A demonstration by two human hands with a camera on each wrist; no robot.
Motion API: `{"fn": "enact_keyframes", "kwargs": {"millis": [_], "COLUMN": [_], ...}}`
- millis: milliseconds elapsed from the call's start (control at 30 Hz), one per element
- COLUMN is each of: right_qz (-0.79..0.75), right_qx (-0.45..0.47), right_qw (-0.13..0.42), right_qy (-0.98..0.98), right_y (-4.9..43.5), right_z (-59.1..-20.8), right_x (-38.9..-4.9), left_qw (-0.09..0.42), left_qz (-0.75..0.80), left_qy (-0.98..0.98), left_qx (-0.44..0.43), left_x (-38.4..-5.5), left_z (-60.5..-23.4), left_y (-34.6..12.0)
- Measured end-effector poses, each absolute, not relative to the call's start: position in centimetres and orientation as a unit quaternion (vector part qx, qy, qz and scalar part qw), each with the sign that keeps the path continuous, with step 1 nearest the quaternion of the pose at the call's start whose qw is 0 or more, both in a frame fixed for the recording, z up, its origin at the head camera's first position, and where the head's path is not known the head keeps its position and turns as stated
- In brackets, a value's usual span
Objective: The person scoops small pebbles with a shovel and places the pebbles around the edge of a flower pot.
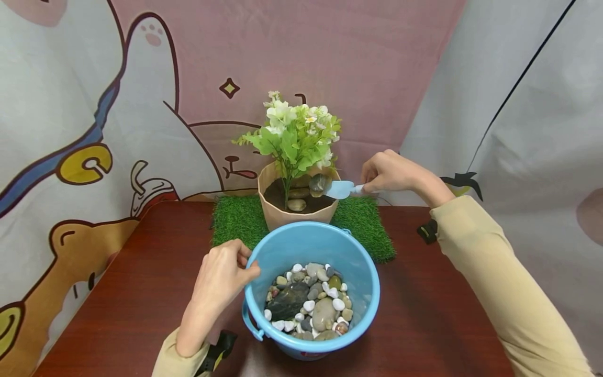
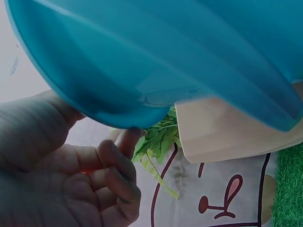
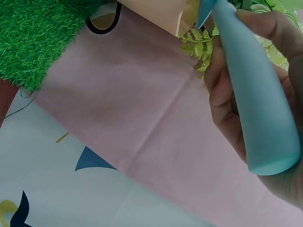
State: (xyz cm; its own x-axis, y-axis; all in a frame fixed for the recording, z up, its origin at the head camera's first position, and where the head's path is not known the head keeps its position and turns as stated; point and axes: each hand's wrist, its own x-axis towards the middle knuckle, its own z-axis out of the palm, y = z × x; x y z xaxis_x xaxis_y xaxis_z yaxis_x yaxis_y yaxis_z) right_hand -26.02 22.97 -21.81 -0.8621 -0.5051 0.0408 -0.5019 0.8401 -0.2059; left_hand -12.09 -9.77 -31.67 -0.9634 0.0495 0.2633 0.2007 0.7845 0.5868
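Note:
My left hand [image 1: 220, 273] pinches the left rim of a light blue bucket [image 1: 308, 243]. Stones of mixed sizes, white, grey and dark, cover the bucket's bottom. Behind it stands a peach-coloured flowerpot [image 1: 278, 216] with dark soil, a leafy plant [image 1: 297, 139] with white flowers, and a few flat stones [image 1: 297, 204] on the soil. My right hand [image 1: 393, 172] grips a small light blue trowel [image 1: 340, 189], its blade reaching over the pot's right rim. A grey-brown stone [image 1: 320, 185] is at the blade's tip, above the soil. The trowel's thick handle [image 3: 260, 104] lies in my palm in the right wrist view.
The pot stands on a green artificial grass mat [image 1: 372, 225] on a dark red-brown table [image 1: 141, 293]. A printed cartoon cloth [image 1: 301, 47] hangs close behind the pot. The bucket's handle [image 1: 252, 322] hangs down at its left side.

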Motion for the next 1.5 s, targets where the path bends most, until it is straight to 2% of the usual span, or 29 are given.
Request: {"fn": "enact_keyframes", "kwargs": {"millis": [467,1000,1500], "right_qz": [-0.074,-0.018,-0.042], "right_qx": [-0.208,-0.174,-0.171], "right_qw": [0.039,0.035,0.024], "right_qy": [0.974,0.984,0.984], "right_y": [22.3,21.4,21.7], "right_z": [-20.2,-19.2,-19.7], "right_x": [-26.8,-26.6,-25.6], "left_qw": [0.121,0.124,0.128], "left_qz": [-0.325,-0.325,-0.325], "left_qy": [-0.935,-0.935,-0.934], "left_qx": [-0.073,-0.074,-0.072], "left_x": [-12.0,-11.9,-11.9], "left_z": [-31.7,-31.8,-31.9], "left_y": [-9.7,-9.7,-9.7]}}
